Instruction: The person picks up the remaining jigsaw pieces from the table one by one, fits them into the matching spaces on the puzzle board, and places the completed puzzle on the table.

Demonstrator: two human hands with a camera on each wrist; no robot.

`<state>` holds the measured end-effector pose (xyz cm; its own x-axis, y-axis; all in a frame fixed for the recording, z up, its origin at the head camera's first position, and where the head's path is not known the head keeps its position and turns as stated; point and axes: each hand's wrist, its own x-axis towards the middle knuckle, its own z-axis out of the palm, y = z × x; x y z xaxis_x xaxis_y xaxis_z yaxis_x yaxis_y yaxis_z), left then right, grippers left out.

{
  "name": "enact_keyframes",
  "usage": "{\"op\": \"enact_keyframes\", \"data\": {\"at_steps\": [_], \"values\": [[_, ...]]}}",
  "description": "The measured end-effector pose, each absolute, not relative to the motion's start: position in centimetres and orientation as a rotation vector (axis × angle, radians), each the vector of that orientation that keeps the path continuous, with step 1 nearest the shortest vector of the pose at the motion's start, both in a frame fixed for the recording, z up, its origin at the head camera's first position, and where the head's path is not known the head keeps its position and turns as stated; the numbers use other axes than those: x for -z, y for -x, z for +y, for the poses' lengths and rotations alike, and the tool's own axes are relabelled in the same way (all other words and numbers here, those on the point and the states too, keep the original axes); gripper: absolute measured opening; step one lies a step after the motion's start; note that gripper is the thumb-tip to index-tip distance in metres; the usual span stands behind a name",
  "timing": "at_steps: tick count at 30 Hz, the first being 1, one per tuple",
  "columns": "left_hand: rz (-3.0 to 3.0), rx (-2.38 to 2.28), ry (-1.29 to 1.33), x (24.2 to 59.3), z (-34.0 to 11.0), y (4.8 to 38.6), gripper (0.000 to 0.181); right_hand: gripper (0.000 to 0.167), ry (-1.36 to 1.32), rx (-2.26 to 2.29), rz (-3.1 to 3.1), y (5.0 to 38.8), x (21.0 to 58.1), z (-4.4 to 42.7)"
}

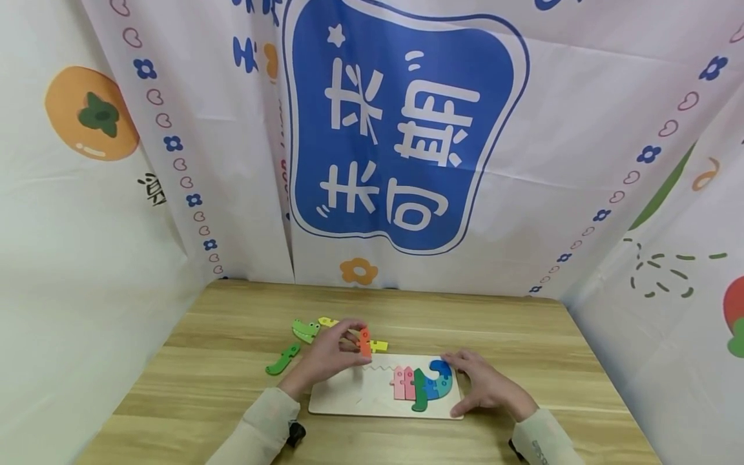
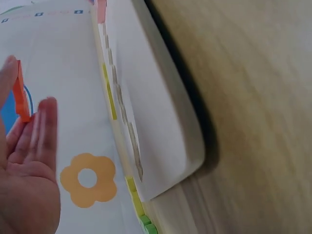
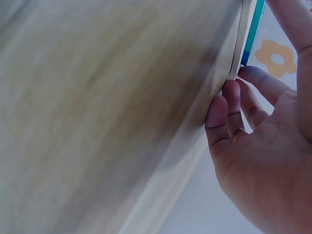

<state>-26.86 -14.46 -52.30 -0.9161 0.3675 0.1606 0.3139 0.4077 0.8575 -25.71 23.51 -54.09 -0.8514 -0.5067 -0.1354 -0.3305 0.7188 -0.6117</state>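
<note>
Left hand pinching an orange puzzle piece at the puzzle board's far edge

A wood-grain worktop is stretching towards a white printed cloth, which is enclosing it at the far edge and both sides. A blue panel with white characters is filling the cloth's middle. The pale puzzle board is lying on the worktop, well apart from its far corners, carrying pink pieces, a dark green leg piece and a blue tail towards its right end. A green crocodile head, a green leg piece and two yellow pieces are lying beyond and left of it.

The right hand is spreading around the board's right corners without clenching. The right wrist view is showing its fingertips touching the board's edge; the left wrist view is showing the orange piece standing clear of the board between thumb and finger.

The left hand is partly covering the yellow piece by the crocodile head. The worktop's near edge is falling outside the head view, and one right-hand digit is running off the right wrist view's top.
</note>
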Motion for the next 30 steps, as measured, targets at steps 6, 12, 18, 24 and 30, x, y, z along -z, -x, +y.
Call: {"op": "enact_keyframes", "data": {"at_steps": [6, 12, 18, 24, 30], "values": [[2.576, -1.541, -0.609, 52.8, -14.0, 26.4, 0.066, 0.109, 0.646, 0.852, 2.633, 25.8, 54.2, 23.5], [2.631, -1.418, -0.672, 53.0, -13.2, 26.1, 0.067, 0.109, 0.67, 0.852, 2.63, 25.7, 54.2, 23.5], [2.667, -1.137, -0.732, 53.0, -12.2, 25.7, 0.066, 0.108, 0.687, 0.834, 2.641, 25.7, 54.1, 23.6], [2.69, -0.956, -0.804, 53.6, -11.0, 25.4, 0.065, 0.107, 0.659, 0.827, 2.646, 25.9, 54.1, 23.6], [2.728, -0.824, -0.813, 53.8, -10.1, 25.4, 0.066, 0.106, 0.654, 0.843, 2.631, 25.9, 54.2, 23.5]]}}
